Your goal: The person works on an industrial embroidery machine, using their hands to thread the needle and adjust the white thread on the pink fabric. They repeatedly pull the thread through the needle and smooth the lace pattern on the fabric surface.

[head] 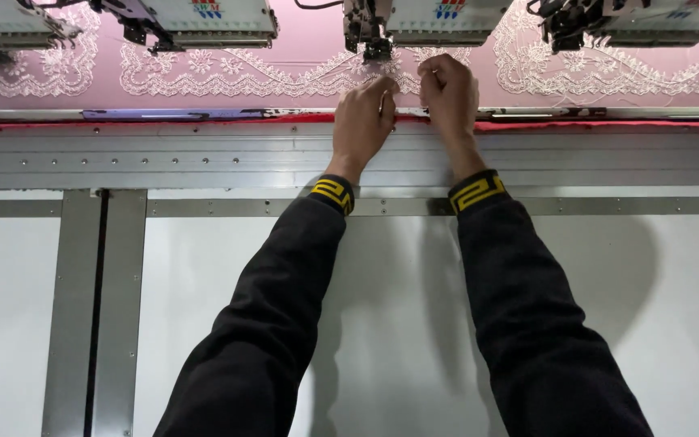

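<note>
The fabric (pixel 285 95) is pale pink, stitched with white lace-like embroidery (pixel 228 74) in scalloped floral swirls. A red strip (pixel 592 125) runs along its near edge. The frame rail (pixel 163 158) is grey metal dotted with small screws. The desk (pixel 204 324) is white, crossed by grey metal bands. Both sleeves (pixel 527 324) are black, with cuffs (pixel 476 191) bearing a yellow angular key pattern. The machine heads (pixel 220 20) are white and black with small red and blue marks.
</note>
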